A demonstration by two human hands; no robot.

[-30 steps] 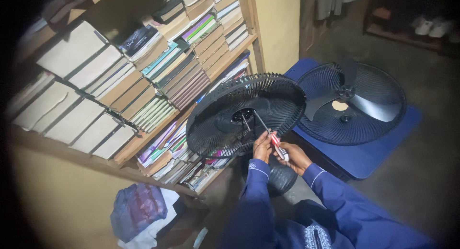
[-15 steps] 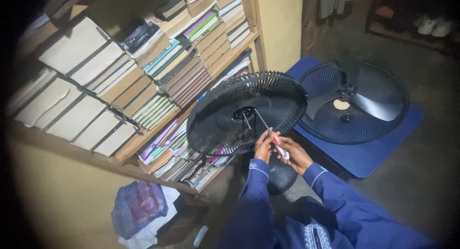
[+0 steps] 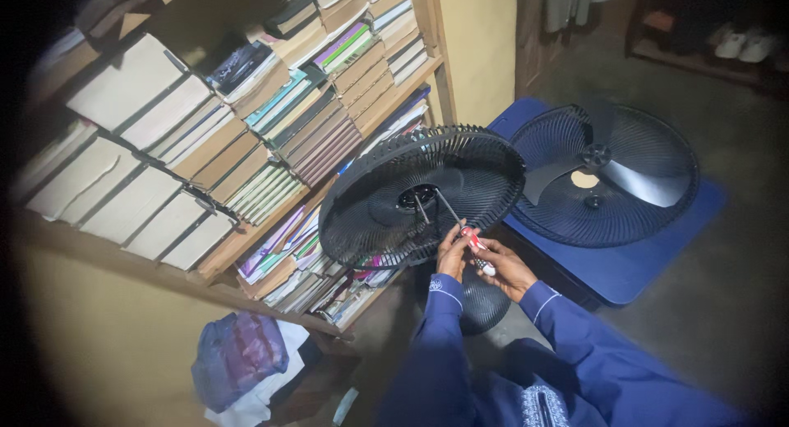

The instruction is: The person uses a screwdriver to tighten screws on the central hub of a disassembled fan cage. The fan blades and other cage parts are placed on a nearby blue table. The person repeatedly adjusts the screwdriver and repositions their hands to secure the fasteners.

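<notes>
Item: rear fan guard [image 3: 423, 198], black wire, round, tilted on its stand, open face toward the wearer; it stands close before the bookshelf [image 3: 246, 147]. Motor hub [image 3: 417, 198] at its centre, shaft bare, which leaves the hub open to a tool.

Item: screwdriver [image 3: 460, 224], thin metal shaft, red and white handle. The shaft slants up and left with its tip at or near the hub; whether it sits in a screw cannot be made out.

Item: right hand [image 3: 503, 267], closed around the lower end of the screwdriver handle, apparently to turn it.

Item: left hand [image 3: 453, 250], fingers curled at the upper handle just beside the guard's lower rim, seemingly to steady the tool; how firmly it grips cannot be told. Both sleeves dark blue.

Item: front fan guard [image 3: 604, 176] with grey blade [image 3: 625, 176] lying in it, flat on a blue mat [image 3: 649, 258] on the floor, well apart to the right, out of the way of the work.

Item: fan base [image 3: 481, 300], dark, round, largely hidden beneath the hands.

Item: bluish plastic bag [image 3: 234, 357] and white cloth on the floor under the lowest shelf; contents unclear.

Item: pale shoes [image 3: 731, 42], upper right, dim. Frame edges fall into darkness.
</notes>
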